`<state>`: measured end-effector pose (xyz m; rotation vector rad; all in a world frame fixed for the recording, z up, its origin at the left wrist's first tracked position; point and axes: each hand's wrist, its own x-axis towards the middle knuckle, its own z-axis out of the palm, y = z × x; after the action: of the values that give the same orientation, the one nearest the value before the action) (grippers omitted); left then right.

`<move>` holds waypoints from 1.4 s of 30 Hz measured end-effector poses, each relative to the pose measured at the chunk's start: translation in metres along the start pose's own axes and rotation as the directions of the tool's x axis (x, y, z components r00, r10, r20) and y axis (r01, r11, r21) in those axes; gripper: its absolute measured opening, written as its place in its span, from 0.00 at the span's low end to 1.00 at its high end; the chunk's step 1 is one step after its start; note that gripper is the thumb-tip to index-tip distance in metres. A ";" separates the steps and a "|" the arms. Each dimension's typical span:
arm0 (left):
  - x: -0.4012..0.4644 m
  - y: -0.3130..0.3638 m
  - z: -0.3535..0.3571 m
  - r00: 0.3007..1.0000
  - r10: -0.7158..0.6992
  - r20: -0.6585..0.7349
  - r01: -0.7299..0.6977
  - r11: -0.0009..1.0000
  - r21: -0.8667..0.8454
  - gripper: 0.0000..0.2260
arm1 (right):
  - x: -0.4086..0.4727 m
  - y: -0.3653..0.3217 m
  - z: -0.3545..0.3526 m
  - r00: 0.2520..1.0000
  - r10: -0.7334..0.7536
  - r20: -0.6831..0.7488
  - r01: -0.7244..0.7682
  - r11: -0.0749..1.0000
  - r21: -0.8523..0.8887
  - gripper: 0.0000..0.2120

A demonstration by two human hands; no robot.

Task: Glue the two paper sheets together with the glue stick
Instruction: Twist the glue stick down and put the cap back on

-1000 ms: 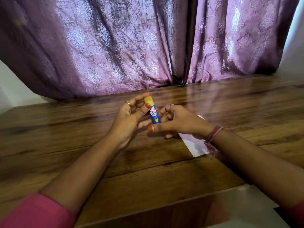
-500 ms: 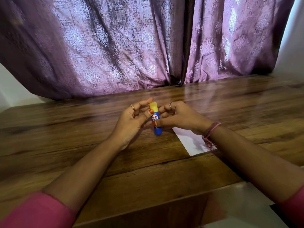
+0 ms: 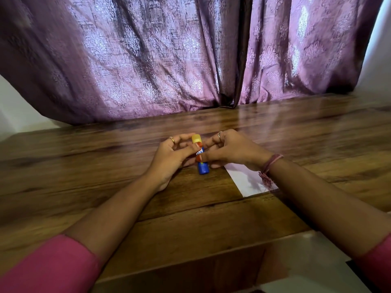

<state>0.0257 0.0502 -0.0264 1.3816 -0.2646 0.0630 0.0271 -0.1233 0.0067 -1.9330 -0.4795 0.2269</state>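
There is only one view, from the person's head. It looks forward and down over the wooden table [image 3: 127, 166], toward the purple curtain [image 3: 148, 60] behind the table. The table's near edge is close below the camera.

Pink sleeves [image 3: 48, 269], finger rings [image 3: 171, 139], orange nail polish, a reddish thread wristband [image 3: 269, 166].

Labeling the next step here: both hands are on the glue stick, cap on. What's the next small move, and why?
Probably pull the yellow cap off. The glue stick is held between the left hand and right hand, capped, so no glue can go on yet. The white paper lies flat under the right wrist.
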 end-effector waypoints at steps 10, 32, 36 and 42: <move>0.004 0.001 0.003 0.989 -0.150 -0.016 0.150 0.960 0.236 0.08 | 0.005 0.005 -0.036 0.972 -0.140 -0.190 0.065 0.933 -0.353 0.06; -0.003 0.004 0.015 0.987 -0.113 -0.111 0.153 0.850 0.503 0.06 | 0.016 0.023 -0.054 0.970 -0.101 -0.220 -0.030 0.851 -0.525 0.03; -0.004 0.004 0.019 0.983 -0.127 -0.130 0.174 0.867 0.468 0.08 | 0.016 0.024 -0.054 0.972 -0.099 -0.214 -0.028 0.852 -0.522 0.04; -0.003 0.003 0.018 0.982 -0.130 -0.140 0.180 0.870 0.460 0.08 | 0.017 0.026 -0.054 0.972 -0.100 -0.210 -0.024 0.854 -0.520 0.04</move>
<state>0.0192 0.0335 -0.0218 1.8761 -0.0459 0.0686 0.0686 -0.1695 0.0052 -2.4409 -0.4529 -0.1783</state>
